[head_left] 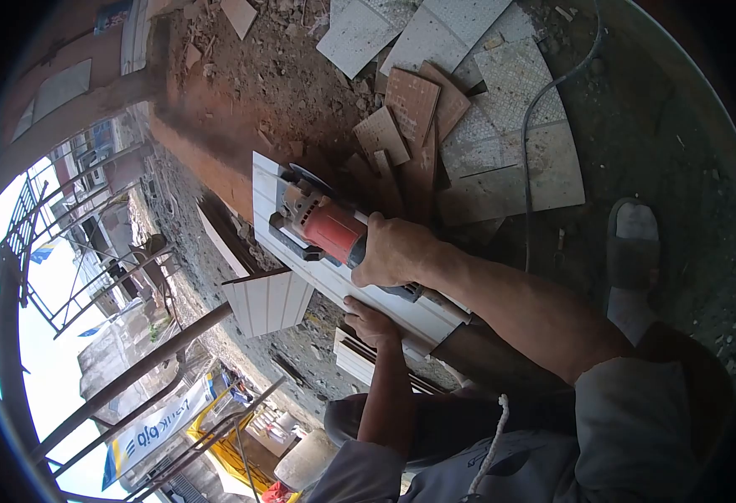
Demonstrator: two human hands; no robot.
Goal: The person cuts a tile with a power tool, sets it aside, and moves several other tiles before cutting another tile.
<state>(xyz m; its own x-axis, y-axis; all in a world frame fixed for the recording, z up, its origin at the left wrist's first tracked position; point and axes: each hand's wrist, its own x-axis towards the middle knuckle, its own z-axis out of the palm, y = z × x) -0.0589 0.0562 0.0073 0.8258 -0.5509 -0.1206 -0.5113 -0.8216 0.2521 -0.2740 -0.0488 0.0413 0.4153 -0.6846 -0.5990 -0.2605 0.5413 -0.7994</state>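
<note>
Right hand point(395, 253) wraps the cutter point(333, 230), which lies along the tile's point(425, 318) long axis, blade point(308, 177) farthest out. Left hand point(373, 324) holds the tile's edge, nearer the body

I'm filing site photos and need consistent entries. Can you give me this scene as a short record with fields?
Right hand: wrapped around a red-and-black handheld power tool
Left hand: fingers at the edge of a long white striped tile
Tool position: over the tile, its round disc near the tile's far end
Nearby: brown rectangular tiles; pale speckled tiles with a thin grey cable across them
Unclear: whether the disc is spinning
</note>
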